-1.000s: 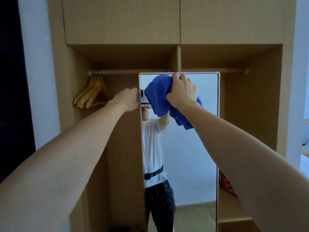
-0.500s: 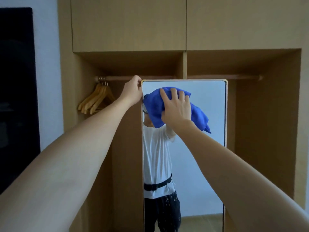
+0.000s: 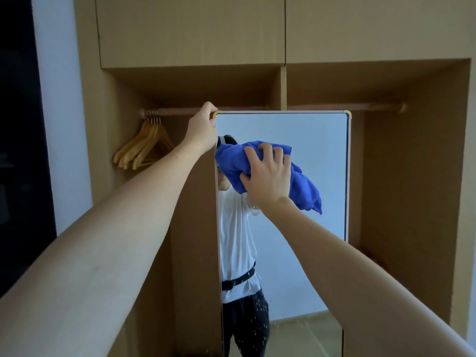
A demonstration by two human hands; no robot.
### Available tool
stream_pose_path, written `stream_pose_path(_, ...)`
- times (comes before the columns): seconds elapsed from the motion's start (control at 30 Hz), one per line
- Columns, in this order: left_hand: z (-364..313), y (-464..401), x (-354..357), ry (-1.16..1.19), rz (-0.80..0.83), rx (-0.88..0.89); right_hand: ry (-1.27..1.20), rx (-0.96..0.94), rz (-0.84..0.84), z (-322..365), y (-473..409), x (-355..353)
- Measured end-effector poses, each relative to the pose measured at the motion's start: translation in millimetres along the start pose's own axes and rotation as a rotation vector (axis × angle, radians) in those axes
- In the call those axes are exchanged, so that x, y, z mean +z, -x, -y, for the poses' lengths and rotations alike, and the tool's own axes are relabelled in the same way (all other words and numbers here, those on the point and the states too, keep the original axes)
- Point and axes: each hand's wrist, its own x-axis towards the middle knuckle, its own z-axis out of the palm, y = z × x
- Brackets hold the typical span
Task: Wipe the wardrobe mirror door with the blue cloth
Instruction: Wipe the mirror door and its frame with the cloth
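Blue cloth (image 3: 260,167) bunched under right hand (image 3: 268,180) grip.

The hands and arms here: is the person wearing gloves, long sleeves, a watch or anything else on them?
No. Both the left hand and the right hand are bare, with no gloves, rings or watch visible. Both forearms are uncovered all the way to the picture's edge, so no sleeve shows on them directly. The mirror reflects a white short-sleeved shirt.
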Motion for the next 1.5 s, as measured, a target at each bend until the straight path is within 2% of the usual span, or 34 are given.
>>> stream_pose_path(0.37, 0, -2, 5, 0.077, 0.106, -0.074, -0.040, 0.095, 0.010, 12, -66, -12)
stream_pose_path(0.73, -1, 1, 11, 0.022, 0.062, -0.098, -0.038, 0.011, 0.001, -5, -24, -4)
stream_pose_path(0.9, -3, -1, 6, 0.079, 0.133, -0.097, -0.110, 0.136, 0.048, -8, -68, -19)
stream_pose_path(1.1, -1, -1, 8, 0.075, 0.112, -0.099, -0.084, 0.006, 0.065, -1, -65, -14)
stream_pose_path(1.2, -1, 0, 10, 0.050, 0.079, -0.130, -0.076, 0.007, 0.035, -2, -46, -8)
stream_pose_path(1.3, 0, 0, 10, 0.051, 0.064, -0.135, -0.088, 0.010, 0.082, 0, -35, -8)
stream_pose_path(1.37, -1, 1, 9, 0.075, 0.078, -0.140, -0.157, 0.052, 0.099, -1, -43, -14)
stream_pose_path(1.5, 0, 0, 4, 0.155, 0.138, -0.131, -0.210, 0.152, 0.016, -5, -79, -30)
